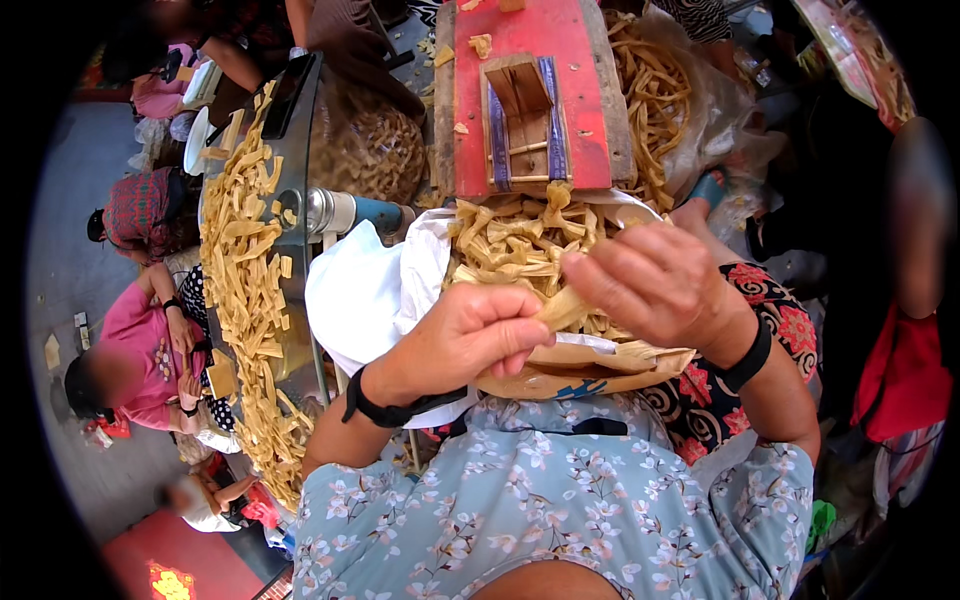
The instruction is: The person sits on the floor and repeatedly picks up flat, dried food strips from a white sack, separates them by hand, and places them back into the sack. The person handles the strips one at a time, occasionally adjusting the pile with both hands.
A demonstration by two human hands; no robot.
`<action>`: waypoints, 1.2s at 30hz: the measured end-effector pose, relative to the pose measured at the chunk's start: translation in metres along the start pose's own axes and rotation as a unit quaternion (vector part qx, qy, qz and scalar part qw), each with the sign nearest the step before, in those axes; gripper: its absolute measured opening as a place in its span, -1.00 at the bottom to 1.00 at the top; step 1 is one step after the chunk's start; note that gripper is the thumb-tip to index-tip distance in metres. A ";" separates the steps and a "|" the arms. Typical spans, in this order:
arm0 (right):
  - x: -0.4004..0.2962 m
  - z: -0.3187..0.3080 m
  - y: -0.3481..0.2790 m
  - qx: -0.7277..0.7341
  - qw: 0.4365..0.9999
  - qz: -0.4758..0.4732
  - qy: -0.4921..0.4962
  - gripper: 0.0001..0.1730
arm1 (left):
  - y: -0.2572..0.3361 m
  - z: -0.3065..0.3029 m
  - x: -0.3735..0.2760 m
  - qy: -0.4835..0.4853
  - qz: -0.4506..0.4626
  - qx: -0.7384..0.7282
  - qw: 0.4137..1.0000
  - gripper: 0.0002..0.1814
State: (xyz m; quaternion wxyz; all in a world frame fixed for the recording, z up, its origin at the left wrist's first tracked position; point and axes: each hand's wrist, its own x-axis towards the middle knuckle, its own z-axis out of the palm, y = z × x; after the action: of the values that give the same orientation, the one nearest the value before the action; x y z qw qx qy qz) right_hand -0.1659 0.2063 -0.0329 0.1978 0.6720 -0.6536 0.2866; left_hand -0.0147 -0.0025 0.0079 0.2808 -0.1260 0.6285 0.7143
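Note:
My left hand (pixel 480 330) pinches one end of a pale yellow, flattened fibrous strip (pixel 562 309) between thumb and fingers. At its other end my right hand (pixel 652 285) has its fingers closed on the same strip, so it spans the short gap between both hands. Right below them an open paper sack (pixel 581 379) rests at my lap, filled with knotted yellow strips (pixel 502 244). Beyond the sack lies a red-painted board (pixel 472 112) carrying a small wooden fixture (pixel 519 90) with purple bands and thin sticks.
Left stands a glass-topped table (pixel 298 176) heaped with yellow strips (pixel 244 277); a phone (pixel 289 96) lies there. A plastic bag of long strips (pixel 652 105) sits beyond the board's right side. Several people are seated around, one in a pink shirt (pixel 146 345).

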 end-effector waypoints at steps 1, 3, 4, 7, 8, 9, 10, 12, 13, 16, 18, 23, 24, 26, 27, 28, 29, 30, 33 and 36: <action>-0.008 -0.001 0.002 -0.006 1.000 0.010 0.019 -0.66 | -0.003 0.002 -0.007 -0.005 0.009 0.006 1.000 -0.80; -0.027 -0.004 0.000 0.044 0.994 0.099 0.029 -0.68 | -0.002 0.008 -0.022 -0.025 0.077 -0.020 0.997 -0.81; -0.033 -0.004 -0.002 0.068 0.988 0.138 0.035 -0.67 | -0.005 0.010 -0.027 -0.043 0.160 -0.022 0.986 -0.81; -0.044 0.014 -0.031 0.197 0.963 0.179 0.041 -0.54 | -0.002 0.023 -0.036 -0.065 0.307 -0.083 0.946 -0.75; -0.046 0.013 -0.050 0.281 0.943 0.179 -0.001 -0.60 | -0.002 0.034 -0.034 -0.037 0.357 -0.084 0.930 -0.69; -0.041 0.010 -0.065 0.359 0.914 0.182 -0.043 -0.65 | 0.001 0.034 -0.034 -0.003 0.376 0.005 0.927 -0.66; -0.033 -0.001 -0.071 0.452 0.861 0.222 -0.076 -0.71 | 0.003 0.034 -0.037 0.041 0.390 0.092 0.915 -0.62; -0.018 -0.025 -0.077 0.616 0.718 0.292 -0.138 -0.77 | -0.001 0.037 -0.032 0.107 0.428 0.393 0.807 -0.65; -0.018 -0.025 -0.078 0.647 0.683 0.312 -0.133 -0.74 | -0.005 0.040 -0.028 0.136 0.430 0.530 0.718 -0.67; -0.021 -0.021 -0.080 0.724 0.567 0.379 -0.103 -0.67 | -0.016 0.054 -0.027 0.178 0.420 0.619 0.639 -0.74; -0.025 -0.017 -0.085 0.730 0.513 0.440 -0.099 -0.69 | -0.016 0.060 -0.025 0.177 0.415 0.643 0.619 -0.77; -0.028 -0.012 -0.094 0.758 0.415 0.503 -0.001 -0.80 | -0.029 0.063 -0.024 0.234 0.459 0.637 0.574 -0.79; -0.027 -0.015 -0.094 0.761 0.411 0.501 0.010 -0.80 | -0.031 0.062 -0.021 0.266 0.494 0.637 0.528 -0.79; -0.023 -0.022 -0.091 0.768 0.404 0.497 0.031 -0.81 | -0.031 0.064 -0.021 0.340 0.457 0.636 0.521 -0.84; -0.024 -0.021 -0.088 0.766 0.426 0.482 0.013 -0.83 | -0.031 0.066 -0.022 0.377 0.436 0.634 0.515 -0.86; -0.026 -0.019 -0.084 0.763 0.449 0.466 -0.007 -0.83 | -0.035 0.064 -0.020 0.382 0.445 0.618 0.524 -0.84; -0.028 -0.017 -0.082 0.759 0.470 0.450 -0.026 -0.83 | -0.035 0.063 -0.021 0.372 0.418 0.624 0.545 -0.82; -0.030 -0.014 -0.082 0.747 0.476 0.464 -0.011 -0.82 | -0.035 0.061 -0.021 0.360 0.394 0.629 0.565 -0.80; -0.036 -0.007 -0.082 0.718 0.489 0.494 0.038 -0.72 | -0.039 0.059 -0.028 0.328 0.394 0.573 0.640 -0.72; -0.033 -0.002 -0.083 0.705 0.512 0.485 0.077 -0.63 | -0.035 0.071 -0.029 0.285 0.463 0.584 0.603 -0.77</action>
State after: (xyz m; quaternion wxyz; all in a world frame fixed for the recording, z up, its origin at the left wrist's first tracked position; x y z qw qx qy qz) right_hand -0.0829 0.2381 -0.0433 -0.4613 0.1445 -0.4434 0.7548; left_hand 0.0410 0.0607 0.0068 -0.2675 0.1752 0.9342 0.1580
